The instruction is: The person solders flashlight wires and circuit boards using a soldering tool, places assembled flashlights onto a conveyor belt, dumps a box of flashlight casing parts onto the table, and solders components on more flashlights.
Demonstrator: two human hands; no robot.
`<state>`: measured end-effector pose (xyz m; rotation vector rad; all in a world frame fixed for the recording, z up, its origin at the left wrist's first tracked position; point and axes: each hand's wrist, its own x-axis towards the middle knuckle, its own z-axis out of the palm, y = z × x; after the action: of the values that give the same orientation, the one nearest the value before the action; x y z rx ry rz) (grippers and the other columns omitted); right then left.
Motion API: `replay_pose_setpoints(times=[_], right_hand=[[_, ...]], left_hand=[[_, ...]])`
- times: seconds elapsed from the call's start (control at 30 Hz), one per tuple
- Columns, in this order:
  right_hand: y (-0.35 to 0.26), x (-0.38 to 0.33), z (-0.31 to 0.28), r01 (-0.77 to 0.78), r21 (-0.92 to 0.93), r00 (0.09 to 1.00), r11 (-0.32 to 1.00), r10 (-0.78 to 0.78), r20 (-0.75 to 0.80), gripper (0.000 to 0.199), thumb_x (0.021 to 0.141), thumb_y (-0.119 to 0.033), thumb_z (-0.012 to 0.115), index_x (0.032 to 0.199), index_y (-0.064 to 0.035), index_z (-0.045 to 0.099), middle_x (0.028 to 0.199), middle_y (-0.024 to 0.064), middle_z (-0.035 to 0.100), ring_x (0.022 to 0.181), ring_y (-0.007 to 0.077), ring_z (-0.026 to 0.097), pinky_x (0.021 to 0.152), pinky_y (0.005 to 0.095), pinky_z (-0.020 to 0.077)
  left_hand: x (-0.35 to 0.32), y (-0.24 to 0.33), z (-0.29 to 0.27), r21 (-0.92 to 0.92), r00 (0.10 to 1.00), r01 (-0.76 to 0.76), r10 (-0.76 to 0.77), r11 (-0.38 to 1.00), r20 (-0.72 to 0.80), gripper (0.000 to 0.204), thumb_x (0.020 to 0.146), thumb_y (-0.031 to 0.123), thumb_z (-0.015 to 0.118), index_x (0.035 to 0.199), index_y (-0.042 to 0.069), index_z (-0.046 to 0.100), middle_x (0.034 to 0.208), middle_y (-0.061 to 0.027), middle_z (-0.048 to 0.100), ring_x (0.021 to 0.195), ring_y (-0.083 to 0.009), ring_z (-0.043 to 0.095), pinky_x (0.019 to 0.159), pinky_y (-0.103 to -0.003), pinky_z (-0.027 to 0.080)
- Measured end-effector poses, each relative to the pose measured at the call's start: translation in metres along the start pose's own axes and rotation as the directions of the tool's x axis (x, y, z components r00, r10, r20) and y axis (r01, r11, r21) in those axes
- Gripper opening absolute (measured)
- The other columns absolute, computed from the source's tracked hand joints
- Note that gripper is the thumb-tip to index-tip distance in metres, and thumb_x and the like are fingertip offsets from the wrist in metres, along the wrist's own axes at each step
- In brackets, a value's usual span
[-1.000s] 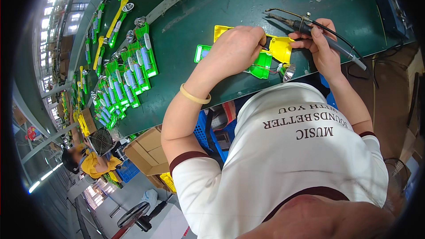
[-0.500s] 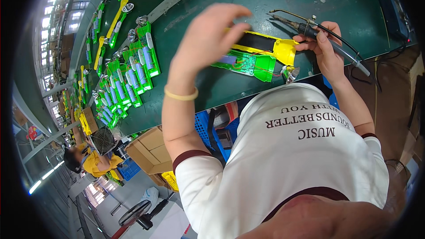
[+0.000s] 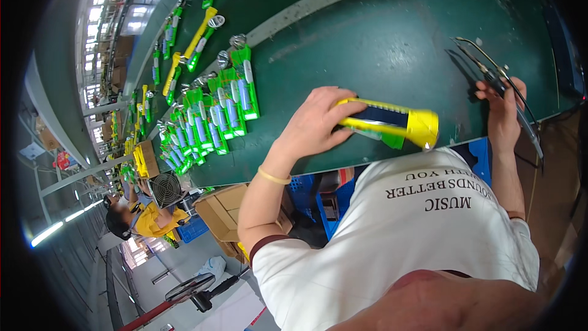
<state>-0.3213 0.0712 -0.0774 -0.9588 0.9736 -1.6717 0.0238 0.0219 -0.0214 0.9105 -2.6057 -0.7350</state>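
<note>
My left hand point(image 3: 312, 125) grips a yellow and green torch body point(image 3: 392, 124) with a dark strip along its side. It is held level just above the near edge of the green table point(image 3: 380, 43), yellow head pointing right. My right hand point(image 3: 503, 113) is further right and closed around a thin black tool point(image 3: 490, 76) with wires trailing from it. The two hands are apart, and the tool's tip points away over the table.
Several green torch halves point(image 3: 214, 110) lie in rows on the table's left part, with yellow ones beyond. Cardboard boxes point(image 3: 223, 208) and a blue crate point(image 3: 306, 190) sit under the table. A small fan point(image 3: 164, 189) and a co-worker in yellow point(image 3: 144, 217) are at the lower left.
My left hand rose off the yellow and green parts on the table and now holds the torch body by the table's edge. My right hand shifted slightly right with the tool.
</note>
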Motion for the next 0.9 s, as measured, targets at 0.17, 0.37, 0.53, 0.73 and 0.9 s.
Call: replay_pose_setpoints(times=[0.17,0.37,0.53,0.73,0.9], right_hand=[[-0.001,0.009,0.000,0.001,-0.090,0.998,0.996,-0.006,-0.055,0.025,0.093,-0.023,0.047,0.103,-0.0017,0.039,0.089,0.0131,0.057,0.083,0.0215,0.061,0.076,0.0315,0.0481],[-0.003,0.010,-0.002,-0.058,-0.199,0.997,0.978,0.045,-0.070,0.024,0.093,-0.021,0.046,0.106,-0.0040,0.036,0.095,0.0115,0.053,0.086,0.0197,0.059,0.076,0.0300,0.0464],[-0.010,0.009,0.005,-0.051,-0.277,0.997,0.959,0.034,-0.064,0.027,0.091,-0.025,0.050,0.101,-0.0038,0.036,0.091,0.0103,0.052,0.082,0.0176,0.058,0.072,0.0280,0.0453],[-0.009,0.017,0.004,-0.063,-0.240,0.995,0.969,0.043,-0.086,0.031,0.089,-0.028,0.054,0.099,-0.0049,0.037,0.087,0.0106,0.054,0.078,0.0160,0.056,0.071,0.0273,0.0446],[-0.005,0.017,0.004,-0.074,-0.207,0.994,0.976,0.054,-0.100,0.025,0.091,-0.022,0.051,0.099,-0.0043,0.035,0.090,0.0117,0.055,0.082,0.0147,0.057,0.073,0.0265,0.0450]], left_hand=[[0.063,-0.096,-0.027,0.162,0.861,0.236,-0.129,0.958,-0.492,0.041,0.068,0.012,0.068,0.105,0.004,0.053,0.101,-0.0155,0.055,0.097,-0.0332,0.052,0.084,-0.038,0.044],[0.158,-0.232,-0.075,0.080,0.673,0.428,-0.258,0.900,-0.693,0.039,0.073,0.028,0.069,0.103,0.005,0.057,0.097,-0.0159,0.057,0.091,-0.0312,0.054,0.079,-0.038,0.044],[0.177,-0.307,-0.144,0.003,0.489,0.546,-0.315,0.838,-0.813,0.042,0.072,0.044,0.068,0.079,0.003,0.062,0.086,-0.0189,0.061,0.091,-0.0321,0.057,0.078,-0.038,0.045],[0.178,-0.306,-0.135,0.044,0.427,0.837,-0.600,0.546,-0.676,0.059,0.068,0.019,0.074,0.110,0.002,0.036,0.105,-0.0238,0.056,0.099,-0.0401,0.054,0.084,-0.043,0.044],[0.180,-0.267,-0.135,-0.019,0.506,0.455,-0.276,0.890,-0.817,0.067,0.066,0.020,0.076,0.120,-0.004,0.043,0.107,-0.0203,0.055,0.100,-0.0314,0.054,0.085,-0.037,0.043]])
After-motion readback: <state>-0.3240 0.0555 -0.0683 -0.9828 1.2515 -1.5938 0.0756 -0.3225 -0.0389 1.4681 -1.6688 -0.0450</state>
